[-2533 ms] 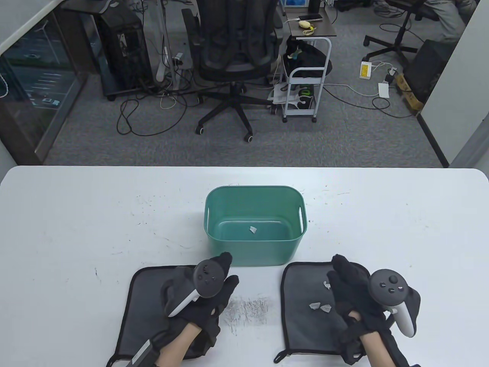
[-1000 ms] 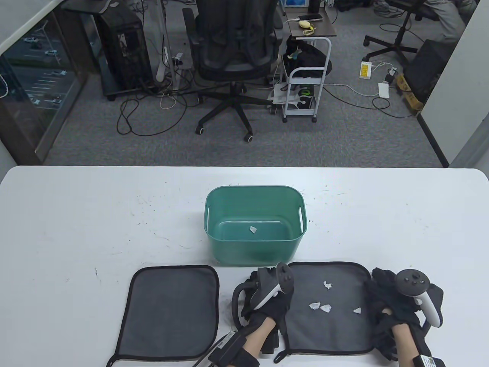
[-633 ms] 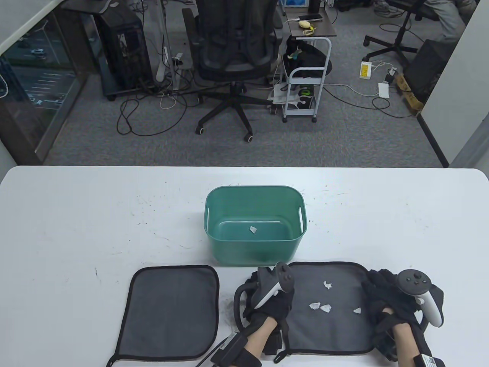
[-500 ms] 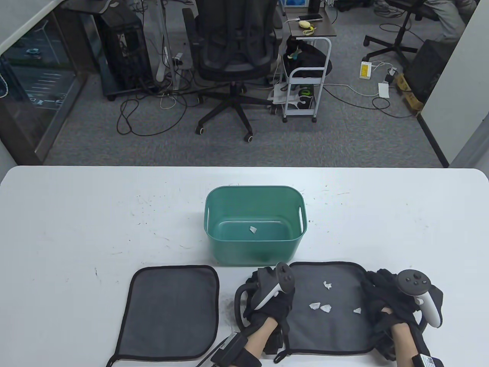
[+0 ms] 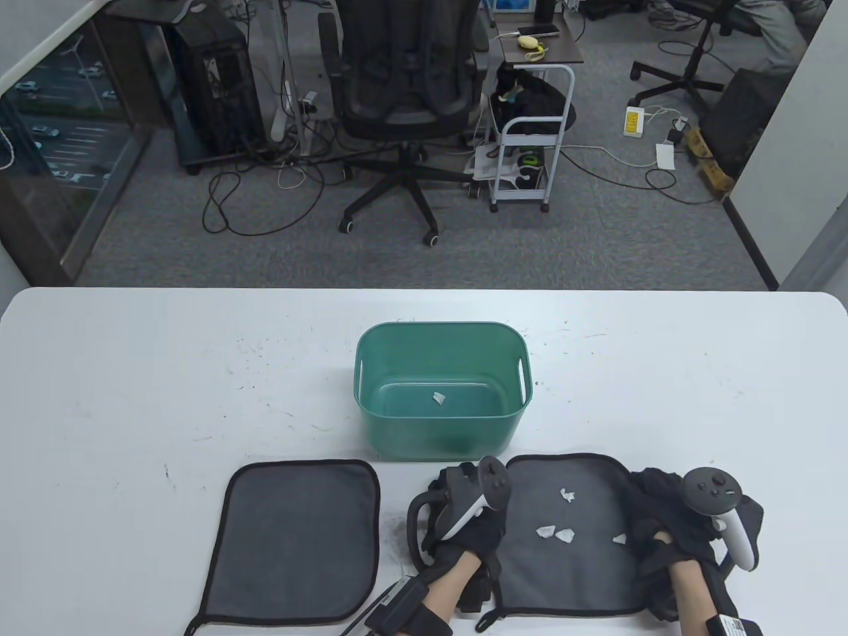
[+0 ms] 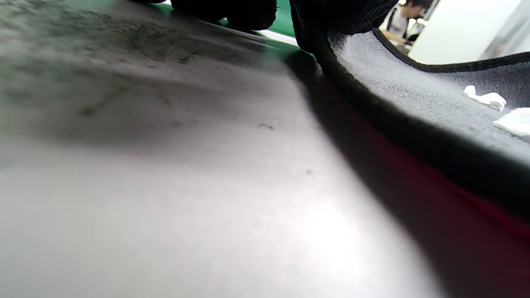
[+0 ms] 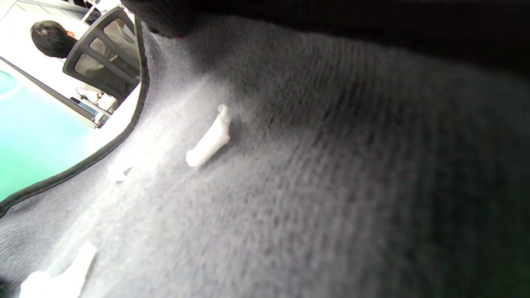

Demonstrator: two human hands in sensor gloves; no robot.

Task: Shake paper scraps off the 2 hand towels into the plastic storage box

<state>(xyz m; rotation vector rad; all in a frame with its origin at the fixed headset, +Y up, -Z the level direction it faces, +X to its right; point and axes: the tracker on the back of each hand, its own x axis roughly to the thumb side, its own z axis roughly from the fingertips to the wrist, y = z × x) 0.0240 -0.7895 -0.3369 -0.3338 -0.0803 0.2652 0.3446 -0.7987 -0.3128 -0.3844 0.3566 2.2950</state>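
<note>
A dark grey hand towel (image 5: 563, 563) lies at the front right of the table with several white paper scraps (image 5: 555, 532) on it. My left hand (image 5: 457, 513) grips its left edge and my right hand (image 5: 656, 510) grips its right edge; both edges are bunched and raised a little. The left wrist view shows the lifted black hem (image 6: 414, 124) and scraps (image 6: 484, 98). One scrap (image 7: 209, 142) lies on the cloth in the right wrist view. A second grey towel (image 5: 295, 540) lies flat at the front left, bare. The green plastic box (image 5: 377, 371) stands just behind both, holding one scrap (image 5: 438, 397).
The white table (image 5: 132, 397) carries dark scuff marks, densest between the two towels (image 5: 394, 530). Beyond the far edge are an office chair (image 5: 404, 99), a small white cart (image 5: 530, 152) and floor cables.
My left hand left the left towel and moved to the right towel's left edge; my right hand slid to its right edge. Both now grip it, and the edges have risen slightly.
</note>
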